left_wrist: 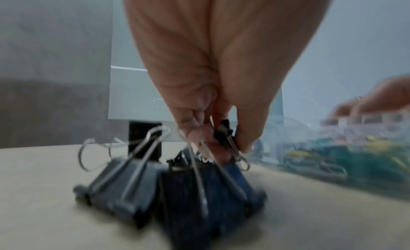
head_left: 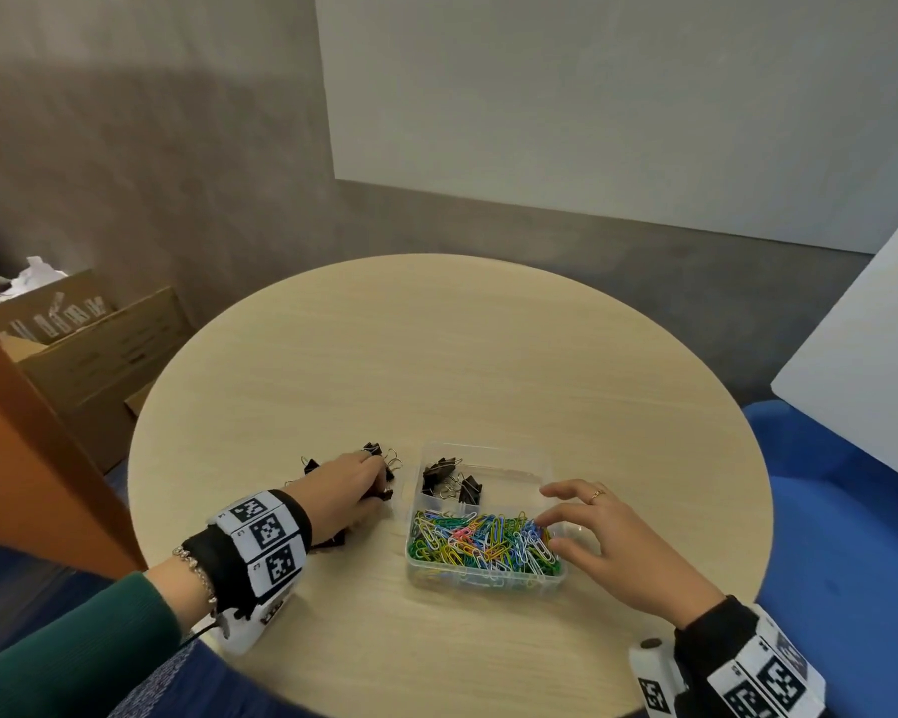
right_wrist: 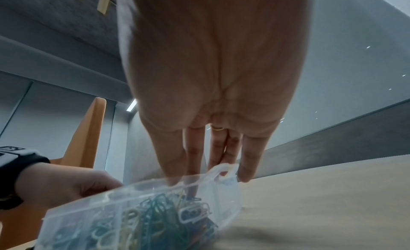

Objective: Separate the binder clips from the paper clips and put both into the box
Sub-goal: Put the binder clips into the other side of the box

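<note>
Fingers [left_wrist: 242,139] of the left hand [head_left: 351,489] pinch a binder clip [left_wrist: 225,131] at the box's [head_left: 550,580] nine o'clock; right hand [head_left: 620,544] spreads relaxed over paper clips [head_left: 480,544] inside.

The box [head_left: 554,476] sits on the table [head_left: 436,355], low in the middle of the frame. In its far part lie some binder clips [head_left: 449,481]. In its near part lie the paper clips [head_left: 483,544]. More binder clips lie left of the box, under my left hand [head_left: 351,492]. My right hand [head_left: 607,541] is at the box's right side.
</note>
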`<state>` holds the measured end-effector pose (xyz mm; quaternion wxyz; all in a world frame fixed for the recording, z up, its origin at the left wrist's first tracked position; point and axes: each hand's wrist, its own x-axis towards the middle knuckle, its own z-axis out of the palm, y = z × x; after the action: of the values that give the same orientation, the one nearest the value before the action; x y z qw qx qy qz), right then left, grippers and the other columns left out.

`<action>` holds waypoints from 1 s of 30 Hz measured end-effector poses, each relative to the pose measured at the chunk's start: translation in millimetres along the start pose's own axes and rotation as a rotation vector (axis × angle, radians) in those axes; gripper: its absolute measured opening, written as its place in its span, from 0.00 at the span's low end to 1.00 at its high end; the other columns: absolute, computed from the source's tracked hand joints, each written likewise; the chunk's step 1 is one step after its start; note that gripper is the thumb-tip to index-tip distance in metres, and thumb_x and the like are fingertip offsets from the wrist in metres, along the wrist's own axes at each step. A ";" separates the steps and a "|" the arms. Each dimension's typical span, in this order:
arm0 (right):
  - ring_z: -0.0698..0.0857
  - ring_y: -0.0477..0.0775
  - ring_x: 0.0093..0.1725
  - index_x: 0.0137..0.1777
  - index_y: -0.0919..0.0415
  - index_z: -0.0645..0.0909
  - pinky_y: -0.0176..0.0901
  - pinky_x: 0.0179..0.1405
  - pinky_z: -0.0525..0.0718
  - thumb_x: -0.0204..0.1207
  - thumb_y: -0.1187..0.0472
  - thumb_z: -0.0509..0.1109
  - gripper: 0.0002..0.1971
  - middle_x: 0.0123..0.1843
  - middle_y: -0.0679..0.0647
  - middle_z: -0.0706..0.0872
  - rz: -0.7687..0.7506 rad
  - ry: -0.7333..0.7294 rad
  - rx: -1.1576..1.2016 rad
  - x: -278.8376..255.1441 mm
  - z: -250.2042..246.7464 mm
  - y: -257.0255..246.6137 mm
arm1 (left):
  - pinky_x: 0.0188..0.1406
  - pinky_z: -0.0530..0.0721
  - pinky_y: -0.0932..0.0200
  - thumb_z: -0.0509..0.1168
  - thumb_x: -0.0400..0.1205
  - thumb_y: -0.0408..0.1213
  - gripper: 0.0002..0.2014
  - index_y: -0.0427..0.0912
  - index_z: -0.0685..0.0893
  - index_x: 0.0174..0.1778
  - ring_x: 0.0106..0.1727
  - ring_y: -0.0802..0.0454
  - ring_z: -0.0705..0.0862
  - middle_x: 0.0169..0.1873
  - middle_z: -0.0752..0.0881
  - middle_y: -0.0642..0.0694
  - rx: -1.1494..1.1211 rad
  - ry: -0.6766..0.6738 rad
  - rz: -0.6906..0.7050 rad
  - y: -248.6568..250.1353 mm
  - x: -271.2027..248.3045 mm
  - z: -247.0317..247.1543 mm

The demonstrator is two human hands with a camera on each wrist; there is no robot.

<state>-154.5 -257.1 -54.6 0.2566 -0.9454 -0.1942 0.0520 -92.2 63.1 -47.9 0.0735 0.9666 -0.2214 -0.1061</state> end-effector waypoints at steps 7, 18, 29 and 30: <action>0.67 0.40 0.74 0.58 0.42 0.83 0.38 0.72 0.65 0.80 0.52 0.67 0.09 0.71 0.39 0.73 -0.004 0.011 0.021 0.8 0.1 0.8 | 0.47 0.76 0.64 0.63 0.84 0.39 0.08 0.41 0.81 0.56 0.48 0.52 0.79 0.50 0.83 0.47 -0.141 0.152 -0.068 -10.8 -2.6 -29.6; 0.66 0.39 0.73 0.59 0.42 0.83 0.38 0.73 0.66 0.80 0.52 0.66 0.10 0.71 0.39 0.72 -0.004 0.011 0.023 0.2 0.9 1.6 | 0.52 0.76 0.62 0.65 0.82 0.33 0.07 0.41 0.84 0.54 0.53 0.49 0.81 0.52 0.85 0.45 -0.107 0.092 0.204 48.7 31.5 -41.0; 0.68 0.39 0.72 0.58 0.43 0.84 0.33 0.69 0.65 0.79 0.52 0.67 0.10 0.70 0.40 0.73 -0.033 0.025 0.020 1.2 2.1 5.2 | 0.59 0.81 0.64 0.69 0.79 0.31 0.16 0.47 0.84 0.62 0.59 0.58 0.79 0.62 0.79 0.53 -0.308 0.187 0.301 27.7 25.1 -41.0; 0.68 0.39 0.72 0.58 0.43 0.84 0.34 0.70 0.65 0.79 0.52 0.67 0.10 0.70 0.40 0.73 -0.030 0.023 0.020 1.2 2.2 5.3 | 0.60 0.80 0.63 0.68 0.80 0.32 0.15 0.48 0.84 0.62 0.60 0.58 0.78 0.62 0.78 0.53 -0.298 0.217 0.288 20.1 22.1 -43.8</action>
<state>-152.0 -259.9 -59.1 0.2690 -0.9403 -0.2050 0.0390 -70.7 39.5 -5.5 0.2532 0.9093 -0.3296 -0.0216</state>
